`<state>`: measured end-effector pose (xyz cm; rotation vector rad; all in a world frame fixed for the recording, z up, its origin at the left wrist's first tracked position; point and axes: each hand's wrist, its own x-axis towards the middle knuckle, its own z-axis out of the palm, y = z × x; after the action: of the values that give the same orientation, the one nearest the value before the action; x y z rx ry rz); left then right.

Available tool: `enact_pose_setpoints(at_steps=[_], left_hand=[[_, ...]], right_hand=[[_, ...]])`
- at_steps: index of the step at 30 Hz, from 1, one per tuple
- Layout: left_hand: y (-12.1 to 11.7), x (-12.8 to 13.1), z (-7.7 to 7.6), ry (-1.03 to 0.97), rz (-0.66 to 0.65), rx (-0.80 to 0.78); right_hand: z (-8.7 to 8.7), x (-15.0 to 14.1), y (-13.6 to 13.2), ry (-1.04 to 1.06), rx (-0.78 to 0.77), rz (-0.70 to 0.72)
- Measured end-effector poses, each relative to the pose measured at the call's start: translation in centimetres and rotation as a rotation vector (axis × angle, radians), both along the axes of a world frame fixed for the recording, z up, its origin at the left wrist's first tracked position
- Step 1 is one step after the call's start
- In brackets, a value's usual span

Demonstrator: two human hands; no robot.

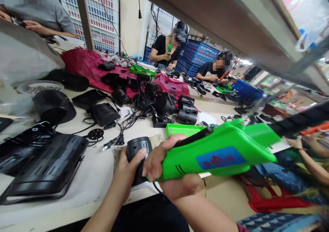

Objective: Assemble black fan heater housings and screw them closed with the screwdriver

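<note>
My left hand point(128, 168) is closed around a small rounded black plastic housing point(140, 144) with slots near its top, held near the table's front edge. Just right of it, my right hand point(169, 172) grips a bright green electric screwdriver point(218, 155) with a blue label and a black lever along its top. The screwdriver lies nearly level, with a thick black cord or hose running up to the right from its wide end. Its tip is hidden behind my fingers, so I cannot tell whether it touches the housing.
Black housings point(51, 163) and tangled cables with a plug point(109, 144) cover the table. A bowl of screws point(41, 87) stands at left, a green tray point(183, 130) behind my hands. Overhead runs a slanting beam point(231, 26). Several people work across and right of the table.
</note>
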<state>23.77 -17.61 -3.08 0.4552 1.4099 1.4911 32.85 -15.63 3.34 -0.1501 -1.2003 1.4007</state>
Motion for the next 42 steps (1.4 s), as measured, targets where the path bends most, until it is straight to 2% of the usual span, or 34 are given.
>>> enact_pose_setpoints(at_steps=[3,6,8,12,16,21,25,33,39,42], left_hand=[[-0.1,0.1,0.2,-0.012,-0.002,-0.004],[-0.1,0.1,0.2,-0.03,-0.005,-0.013],[0.0,-0.1,0.1,-0.071,-0.023,-0.051],[0.2,-0.6,-0.1,-0.142,-0.033,-0.153],[0.3,-0.8,-0.2,-0.139,-0.014,-0.183],[0.4,-0.4,0.0,-0.141,0.021,-0.179],[0.5,-0.1,0.0,-0.12,0.049,-0.128],[-0.1,0.4,0.0,-0.105,0.066,-0.058],[-0.7,0.6,0.2,-0.08,0.058,-0.057],[-0.9,0.8,1.1,-0.081,0.088,-0.078]], right_hand=[[-0.5,-0.7,0.0,0.011,-0.021,0.071],[-0.1,-0.6,0.0,-0.001,-0.022,0.102],[0.6,0.2,0.0,0.024,0.009,0.047],[2.3,2.8,0.5,0.042,0.043,-0.171],[1.8,4.1,1.4,0.003,0.037,-0.245],[-0.3,3.1,2.4,0.008,0.018,-0.2],[-1.2,2.6,3.2,0.001,0.01,-0.171],[-1.6,3.2,2.7,0.09,-0.018,-0.106],[-1.5,3.8,2.2,0.074,-0.024,-0.017],[-0.3,4.8,2.0,0.076,-0.034,-0.102]])
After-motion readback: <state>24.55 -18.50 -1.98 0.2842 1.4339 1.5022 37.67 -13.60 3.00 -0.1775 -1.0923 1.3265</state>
